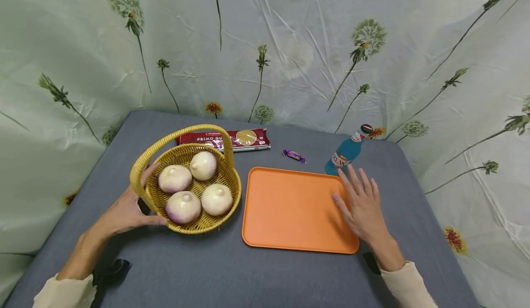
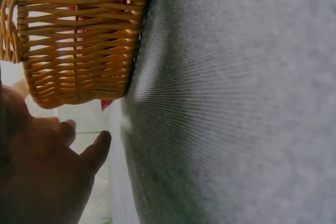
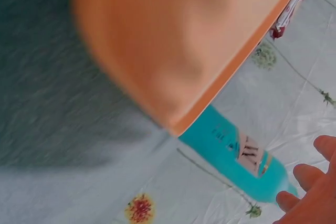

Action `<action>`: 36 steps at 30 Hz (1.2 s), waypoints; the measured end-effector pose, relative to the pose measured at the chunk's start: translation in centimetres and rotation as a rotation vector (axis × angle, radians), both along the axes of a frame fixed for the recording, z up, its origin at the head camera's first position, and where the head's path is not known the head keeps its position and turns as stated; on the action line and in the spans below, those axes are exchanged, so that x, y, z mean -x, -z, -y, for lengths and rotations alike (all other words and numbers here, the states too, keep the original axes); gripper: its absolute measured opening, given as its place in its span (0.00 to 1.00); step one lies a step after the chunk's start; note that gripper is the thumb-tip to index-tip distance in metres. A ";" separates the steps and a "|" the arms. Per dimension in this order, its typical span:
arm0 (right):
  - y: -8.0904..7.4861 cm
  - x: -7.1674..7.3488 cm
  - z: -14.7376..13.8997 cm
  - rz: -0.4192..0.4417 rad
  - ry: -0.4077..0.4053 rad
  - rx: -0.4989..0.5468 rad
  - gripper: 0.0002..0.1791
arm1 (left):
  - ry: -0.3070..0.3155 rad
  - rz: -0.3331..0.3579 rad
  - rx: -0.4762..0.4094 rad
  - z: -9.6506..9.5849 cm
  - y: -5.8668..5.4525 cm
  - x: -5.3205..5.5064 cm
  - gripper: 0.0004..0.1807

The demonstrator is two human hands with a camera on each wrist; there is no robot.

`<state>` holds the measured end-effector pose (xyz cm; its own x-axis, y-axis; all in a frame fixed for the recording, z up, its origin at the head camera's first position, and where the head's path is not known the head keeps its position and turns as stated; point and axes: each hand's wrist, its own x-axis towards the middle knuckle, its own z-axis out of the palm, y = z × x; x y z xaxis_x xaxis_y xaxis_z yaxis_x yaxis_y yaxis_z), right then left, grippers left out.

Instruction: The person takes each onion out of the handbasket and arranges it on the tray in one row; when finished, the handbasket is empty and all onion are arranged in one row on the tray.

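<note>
A yellow wicker basket (image 1: 239, 193) with a tall handle stands on the left of the table and holds several white, purple-tinged onions or turnips (image 1: 183, 207). At its left side is my left hand (image 1: 127, 210), fingers partly hidden behind the handle and thumb spread toward the front rim. The left wrist view shows the woven wall (image 2: 79, 40) with spread fingers beside it; contact is hard to tell. My right hand (image 1: 363, 205) hovers with extended fingers over the right edge of an orange tray (image 1: 298, 209). Just beyond those fingertips stands a blue bottle (image 1: 347, 153) with a dark cap.
Behind the basket lies a red packet (image 1: 252, 139) lettered "PRIMO GU". A purple-wrapped candy (image 1: 294, 156) lies between the packet and the bottle. Grey cloth covers the table (image 1: 198, 271), and a flower-printed sheet (image 1: 290, 46) hangs behind it.
</note>
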<state>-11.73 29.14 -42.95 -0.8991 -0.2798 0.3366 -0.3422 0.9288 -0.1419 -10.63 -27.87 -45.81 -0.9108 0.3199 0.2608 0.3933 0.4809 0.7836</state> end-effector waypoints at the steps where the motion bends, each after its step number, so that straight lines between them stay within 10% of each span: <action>1: 0.0 0.1 0.2 0.004 -0.004 0.002 0.36 | 0.006 -0.004 -0.008 0.0 0.0 0.1 0.75; 10: -0.1 1.1 2.5 -0.010 -0.075 0.005 0.36 | 0.090 0.061 -0.172 0.1 -0.1 0.8 0.75; 36: -0.9 2.1 8.0 0.039 -0.229 0.007 0.35 | 0.096 0.056 -0.138 0.0 0.6 0.9 0.79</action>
